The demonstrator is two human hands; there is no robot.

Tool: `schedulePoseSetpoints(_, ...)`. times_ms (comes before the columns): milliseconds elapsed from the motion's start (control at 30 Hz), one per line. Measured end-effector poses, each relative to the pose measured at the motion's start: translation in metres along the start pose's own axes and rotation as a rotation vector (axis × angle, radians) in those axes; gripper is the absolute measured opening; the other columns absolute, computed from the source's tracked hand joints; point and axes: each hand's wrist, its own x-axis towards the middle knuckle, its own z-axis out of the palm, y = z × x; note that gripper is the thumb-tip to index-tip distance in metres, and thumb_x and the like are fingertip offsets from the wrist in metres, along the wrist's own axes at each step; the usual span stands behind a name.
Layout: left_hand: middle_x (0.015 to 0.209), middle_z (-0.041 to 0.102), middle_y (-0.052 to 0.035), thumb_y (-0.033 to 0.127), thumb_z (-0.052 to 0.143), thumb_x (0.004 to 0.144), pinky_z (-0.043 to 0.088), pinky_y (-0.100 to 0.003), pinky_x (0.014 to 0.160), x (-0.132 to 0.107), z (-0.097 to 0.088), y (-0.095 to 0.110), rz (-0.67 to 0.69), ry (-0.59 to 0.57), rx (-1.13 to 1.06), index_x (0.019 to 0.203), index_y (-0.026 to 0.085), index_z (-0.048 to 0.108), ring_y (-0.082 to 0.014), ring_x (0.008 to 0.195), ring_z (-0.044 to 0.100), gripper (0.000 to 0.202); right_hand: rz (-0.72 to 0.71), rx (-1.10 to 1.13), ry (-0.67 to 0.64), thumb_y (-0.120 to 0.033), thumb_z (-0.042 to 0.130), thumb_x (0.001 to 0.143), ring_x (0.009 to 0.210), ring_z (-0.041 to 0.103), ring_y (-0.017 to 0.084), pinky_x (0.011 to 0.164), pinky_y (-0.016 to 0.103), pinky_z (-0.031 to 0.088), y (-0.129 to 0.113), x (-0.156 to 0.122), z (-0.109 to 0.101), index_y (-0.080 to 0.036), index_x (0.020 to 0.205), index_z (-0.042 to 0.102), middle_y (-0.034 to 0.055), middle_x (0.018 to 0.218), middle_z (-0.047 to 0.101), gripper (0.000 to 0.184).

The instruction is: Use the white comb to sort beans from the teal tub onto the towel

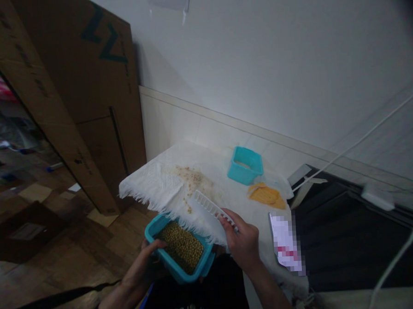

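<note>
My left hand (146, 253) grips the side of a teal plastic tub (176, 269), its thumb over the rim. Small yellow-green beans (185, 248) fill much of the tub, which is held just below the table's front edge. In my right hand (244, 240) is a white plastic piece with a row of slots (205, 209), its flat side low over the cloth. A white fringed cloth (159, 175) covers the table, and its fringe hangs over the tub's far rim. Scattered beans and fine bits (192, 176) lie on the cloth beyond the slotted piece.
A second teal tub (244, 166) stands near the wall, with an orange cloth-like item (267, 196) beside it. A phone-like slab (287, 242) lies at the right edge. White cables (365, 137) cross the right side. A tall cardboard box (95, 86) stands left.
</note>
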Motion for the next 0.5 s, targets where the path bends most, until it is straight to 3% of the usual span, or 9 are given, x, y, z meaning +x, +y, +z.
schedulePoseSetpoints(200,0.095,0.071,-0.0011,0.040,0.097,0.067,0.059,-0.046,0.087,-0.003,0.002,0.002,0.006,0.027,0.007,0.112,0.033,0.061,-0.0347,0.102,0.075,0.058,0.025,-0.015,-0.029,-0.044,0.061,0.112,0.063,0.086,0.023,0.062,0.025,0.068,-0.002,-0.010,-0.006,-0.025,0.109,0.091,0.0058,0.089,0.091,0.036)
schedulePoseSetpoints(500,0.089,0.073,-0.0006,0.041,0.098,0.061,0.059,-0.046,0.081,-0.010,0.005,0.011,0.017,0.030,0.022,0.114,0.031,0.062,-0.0314,0.088,0.072,0.065,-0.045,0.013,-0.037,-0.039,0.062,0.113,0.062,0.085,0.021,0.065,0.024,0.069,-0.007,-0.007,-0.003,-0.024,0.111,0.091,0.0059,0.090,0.091,0.033)
